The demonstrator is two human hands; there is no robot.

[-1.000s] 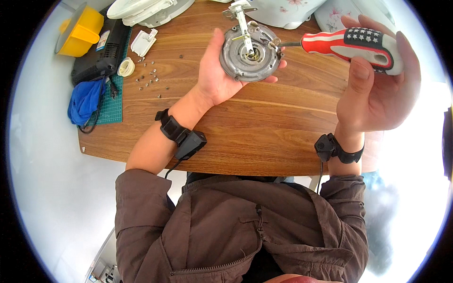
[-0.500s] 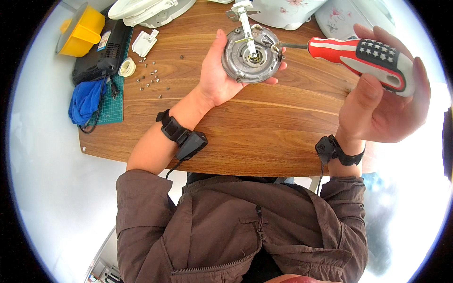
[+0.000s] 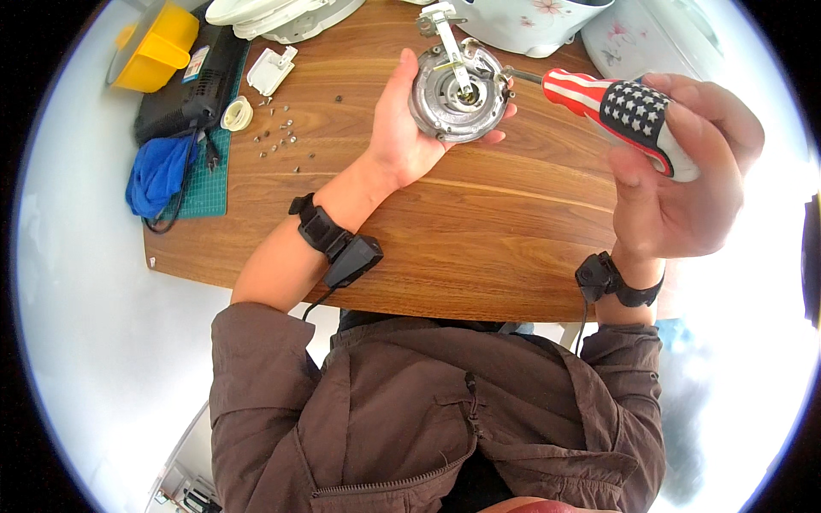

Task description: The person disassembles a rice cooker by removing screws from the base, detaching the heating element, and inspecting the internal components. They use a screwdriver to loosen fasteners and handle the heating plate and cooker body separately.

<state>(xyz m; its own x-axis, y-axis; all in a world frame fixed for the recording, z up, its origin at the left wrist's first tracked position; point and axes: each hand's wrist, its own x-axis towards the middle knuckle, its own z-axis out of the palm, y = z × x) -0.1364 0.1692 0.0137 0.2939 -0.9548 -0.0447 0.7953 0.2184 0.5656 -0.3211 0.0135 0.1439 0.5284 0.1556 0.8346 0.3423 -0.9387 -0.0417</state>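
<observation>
My left hand [image 3: 402, 137] cups a round silver metal disc part [image 3: 457, 111] with a white bracket [image 3: 449, 38] sticking up from it, thumb along its left side. My right hand [image 3: 684, 179] grips the handle of a screwdriver [image 3: 624, 111], red, white and black with white stars. The screwdriver's shaft points left at the right edge of the disc, where its tip meets a small metal fitting. Several small screws [image 3: 291, 137] lie loose on the wooden table [image 3: 402, 248] left of my left hand.
A yellow container [image 3: 154, 51], a black appliance [image 3: 171, 111], a blue cloth [image 3: 158, 171] and a green cutting mat [image 3: 205, 192] sit at the left. A white cap [image 3: 237, 115] and a white plastic piece [image 3: 269, 68] lie nearby. White plastic housings [image 3: 530, 21] stand at the back.
My left hand and the disc have shifted slightly up and to the right. My right fingers have changed position round the handle, which now appears turned, its stars more toward me.
</observation>
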